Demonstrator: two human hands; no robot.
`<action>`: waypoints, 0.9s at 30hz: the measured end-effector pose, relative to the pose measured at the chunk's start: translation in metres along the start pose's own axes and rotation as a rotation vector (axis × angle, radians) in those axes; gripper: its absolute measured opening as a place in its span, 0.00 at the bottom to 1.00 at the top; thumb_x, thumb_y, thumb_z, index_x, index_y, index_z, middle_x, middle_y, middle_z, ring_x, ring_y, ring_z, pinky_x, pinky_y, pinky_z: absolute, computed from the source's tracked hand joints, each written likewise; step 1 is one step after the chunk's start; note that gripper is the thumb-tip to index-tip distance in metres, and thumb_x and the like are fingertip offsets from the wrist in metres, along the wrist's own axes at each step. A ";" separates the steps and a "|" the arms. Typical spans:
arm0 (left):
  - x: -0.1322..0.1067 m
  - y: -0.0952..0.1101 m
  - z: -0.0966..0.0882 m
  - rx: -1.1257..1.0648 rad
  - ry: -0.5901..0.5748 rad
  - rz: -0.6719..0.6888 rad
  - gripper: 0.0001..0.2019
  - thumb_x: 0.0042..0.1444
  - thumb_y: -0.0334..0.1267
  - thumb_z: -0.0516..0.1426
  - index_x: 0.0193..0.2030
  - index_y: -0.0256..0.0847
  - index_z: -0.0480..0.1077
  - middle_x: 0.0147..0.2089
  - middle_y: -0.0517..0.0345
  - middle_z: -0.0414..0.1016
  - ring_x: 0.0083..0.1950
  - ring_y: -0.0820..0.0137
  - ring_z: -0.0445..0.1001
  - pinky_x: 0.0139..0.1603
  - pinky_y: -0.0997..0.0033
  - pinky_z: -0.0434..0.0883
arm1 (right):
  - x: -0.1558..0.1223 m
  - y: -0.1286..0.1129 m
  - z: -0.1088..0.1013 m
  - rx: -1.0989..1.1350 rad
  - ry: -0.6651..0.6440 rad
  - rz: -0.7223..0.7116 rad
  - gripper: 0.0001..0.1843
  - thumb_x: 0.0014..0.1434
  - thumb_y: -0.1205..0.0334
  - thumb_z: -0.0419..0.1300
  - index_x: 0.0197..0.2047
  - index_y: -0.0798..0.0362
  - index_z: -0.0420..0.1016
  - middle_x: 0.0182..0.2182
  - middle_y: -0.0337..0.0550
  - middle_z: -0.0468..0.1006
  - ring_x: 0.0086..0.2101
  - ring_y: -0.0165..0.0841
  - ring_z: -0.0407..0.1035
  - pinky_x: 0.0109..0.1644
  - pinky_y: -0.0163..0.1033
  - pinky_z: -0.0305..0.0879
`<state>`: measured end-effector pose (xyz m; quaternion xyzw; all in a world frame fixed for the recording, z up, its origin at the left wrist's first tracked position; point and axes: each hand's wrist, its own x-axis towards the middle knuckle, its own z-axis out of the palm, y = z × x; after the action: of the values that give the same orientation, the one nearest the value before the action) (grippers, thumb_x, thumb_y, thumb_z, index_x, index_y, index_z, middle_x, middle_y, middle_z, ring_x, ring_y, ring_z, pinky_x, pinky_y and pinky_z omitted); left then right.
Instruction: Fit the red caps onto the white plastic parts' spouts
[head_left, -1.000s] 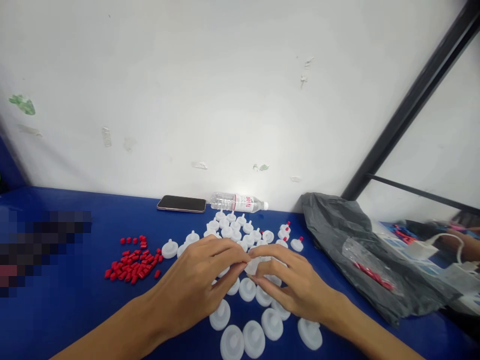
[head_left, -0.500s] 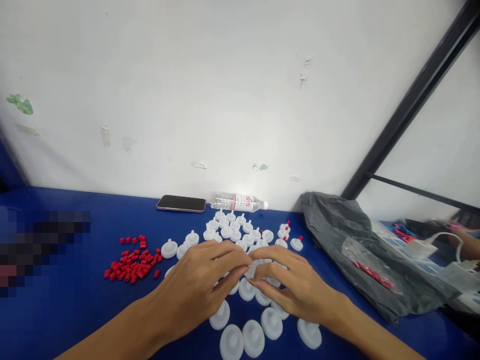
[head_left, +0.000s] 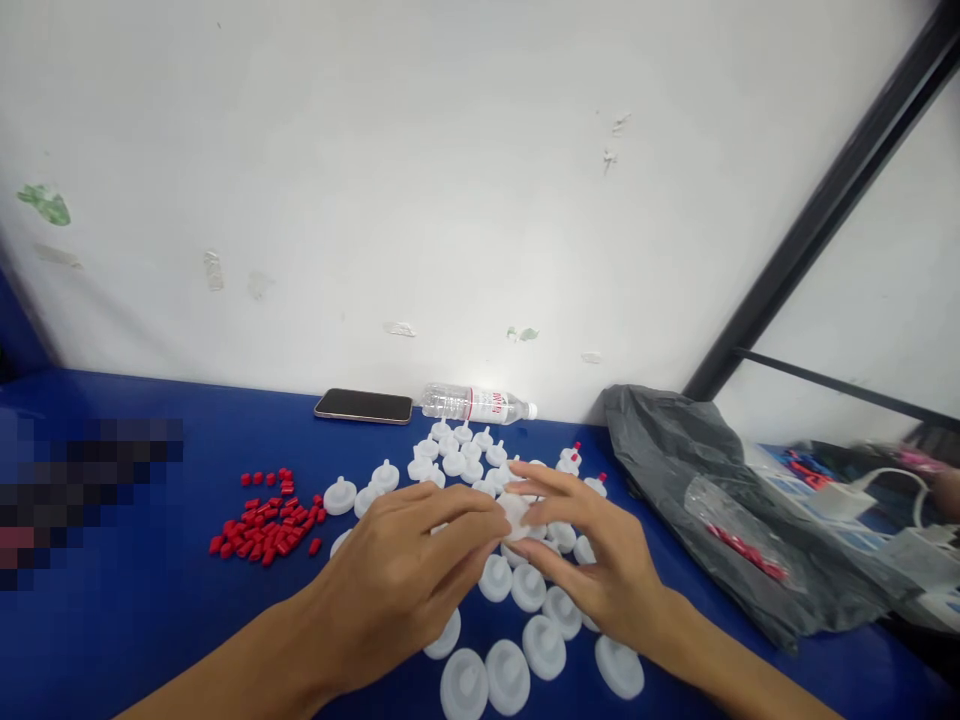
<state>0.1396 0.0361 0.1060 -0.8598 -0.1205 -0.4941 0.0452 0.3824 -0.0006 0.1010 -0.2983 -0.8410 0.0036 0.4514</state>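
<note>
Many white round plastic caps [head_left: 543,646] with a short stem lie spread on the blue table [head_left: 150,620]. Both my hands meet over the middle of the spread. My left hand [head_left: 409,575] has its fingers curled and pinched against a white cap [head_left: 516,510]. My right hand [head_left: 600,560] grips the same cap from the right, its outer fingers spread above other caps. A pile of small red plugs [head_left: 266,525] lies to the left of my left hand. A few caps at the back [head_left: 568,462] carry a red plug on the stem.
A phone [head_left: 364,406] and a lying water bottle [head_left: 476,404] rest against the white wall. A grey plastic bag [head_left: 720,510] with a clear packet of red plugs lies at right. Beyond it, another person's hand [head_left: 946,492] shows near white boxes.
My right hand has lifted and moved slightly away from me, its fingers now more spread, and the white cap between the hands has risen into view. The left hand has barely shifted.
</note>
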 end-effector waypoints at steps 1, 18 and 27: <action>0.000 0.000 -0.001 0.031 0.014 0.034 0.12 0.68 0.21 0.59 0.54 0.38 0.75 0.48 0.57 0.88 0.49 0.70 0.87 0.51 0.68 0.79 | 0.000 -0.003 0.001 0.075 0.012 0.093 0.14 0.73 0.67 0.66 0.57 0.44 0.73 0.57 0.48 0.84 0.64 0.41 0.76 0.62 0.45 0.81; 0.002 0.008 -0.001 0.073 -0.036 0.147 0.11 0.76 0.28 0.50 0.50 0.39 0.74 0.42 0.58 0.85 0.27 0.75 0.79 0.24 0.71 0.71 | 0.002 -0.016 0.004 0.416 -0.120 0.319 0.21 0.70 0.63 0.69 0.63 0.39 0.75 0.59 0.42 0.83 0.58 0.37 0.80 0.61 0.40 0.79; 0.002 0.006 -0.005 0.141 -0.040 0.145 0.17 0.68 0.20 0.52 0.57 0.38 0.72 0.46 0.54 0.86 0.33 0.74 0.84 0.22 0.73 0.70 | 0.007 -0.001 0.000 0.262 0.096 0.168 0.14 0.62 0.69 0.69 0.50 0.44 0.84 0.49 0.44 0.88 0.49 0.41 0.85 0.56 0.44 0.82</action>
<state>0.1381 0.0296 0.1108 -0.8706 -0.0935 -0.4628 0.1386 0.3792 0.0020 0.1061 -0.3060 -0.7827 0.1369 0.5244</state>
